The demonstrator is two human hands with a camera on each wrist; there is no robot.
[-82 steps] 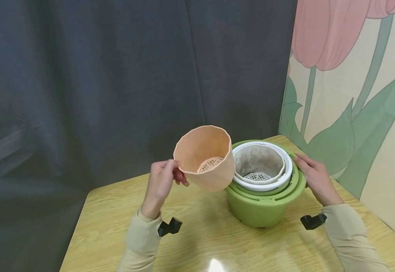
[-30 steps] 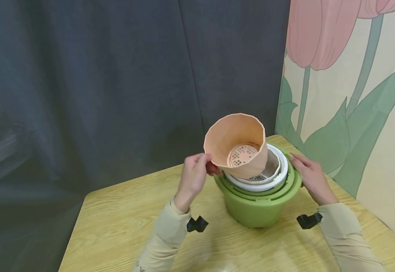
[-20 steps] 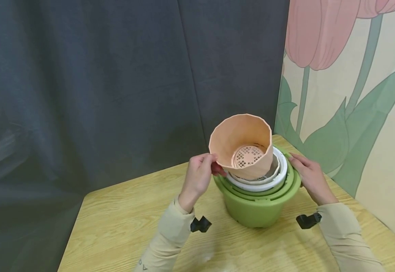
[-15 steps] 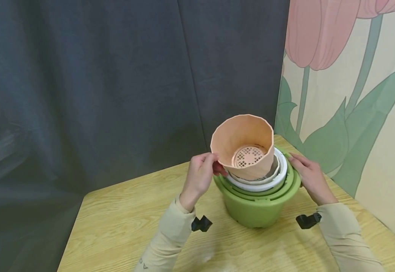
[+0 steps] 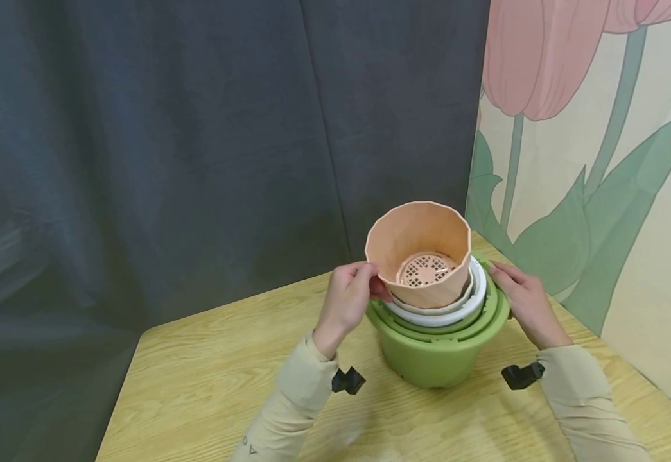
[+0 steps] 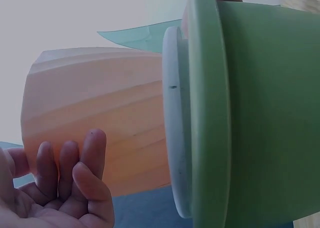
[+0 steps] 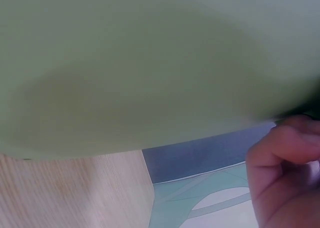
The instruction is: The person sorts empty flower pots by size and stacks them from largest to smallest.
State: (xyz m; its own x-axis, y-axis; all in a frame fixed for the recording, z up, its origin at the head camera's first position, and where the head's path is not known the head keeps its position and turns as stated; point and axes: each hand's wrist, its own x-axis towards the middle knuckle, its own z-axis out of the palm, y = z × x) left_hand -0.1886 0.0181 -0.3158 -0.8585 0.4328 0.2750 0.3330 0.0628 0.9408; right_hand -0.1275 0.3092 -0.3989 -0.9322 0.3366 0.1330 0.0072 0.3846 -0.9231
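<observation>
My left hand [image 5: 348, 300] pinches the near-left rim of a peach-coloured plastic flowerpot [image 5: 427, 296] with a perforated bottom. In the left wrist view, thumb and fingers hold the rim of the peach pot [image 6: 100, 98], whose lower end sits inside the white rim [image 6: 172, 118]. Beneath it in the head view are nested an off-white pot [image 5: 436, 310], a white-rimmed pot [image 5: 447, 319] and green pots [image 5: 433, 359]. My right hand [image 5: 528, 301] grips the right edge of the outer green rim. In the right wrist view, the green wall [image 7: 125, 78] fills most of the picture beside the curled fingers [image 7: 282, 148].
The stack stands on a wood-grain table [image 5: 214, 366], near its right side. Behind it hangs a dark curtain [image 5: 196, 160]. A wall with a tulip picture [image 5: 578, 212] rises along the right. Each wrist carries a small black camera mount [image 5: 348, 380].
My left hand has carried the peach pot rightward from beside the stack, over it, then lowered it into the off-white pot. The right hand has kept its hold on the green rim.
</observation>
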